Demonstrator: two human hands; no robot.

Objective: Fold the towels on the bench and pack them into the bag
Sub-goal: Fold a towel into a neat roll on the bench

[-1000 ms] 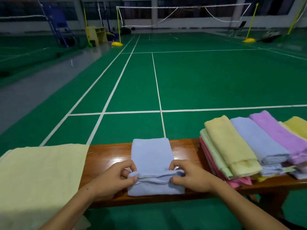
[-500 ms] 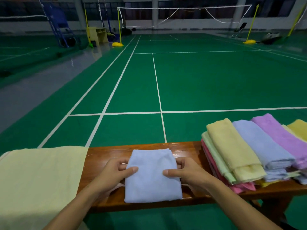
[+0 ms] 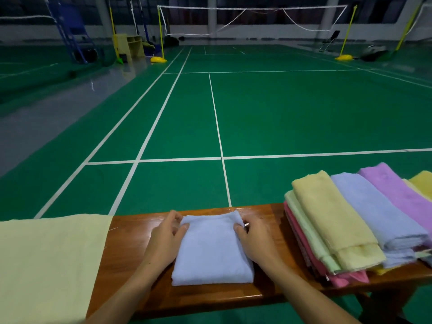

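A green indoor badminton court (image 3: 280,113) with white lines stretches far ahead, a net (image 3: 252,19) strung across its far end. Along the near edge runs a polished brown wooden bench (image 3: 131,253). At its middle lies a folded light blue towel (image 3: 210,251). The left hand (image 3: 163,242) presses the towel's left edge, fingers curled onto its far corner; the right hand (image 3: 254,242) grips the right edge likewise. On the right sits a stack of folded pastel towels (image 3: 346,225). A pale yellow cloth (image 3: 46,265) covers the bench's left end.
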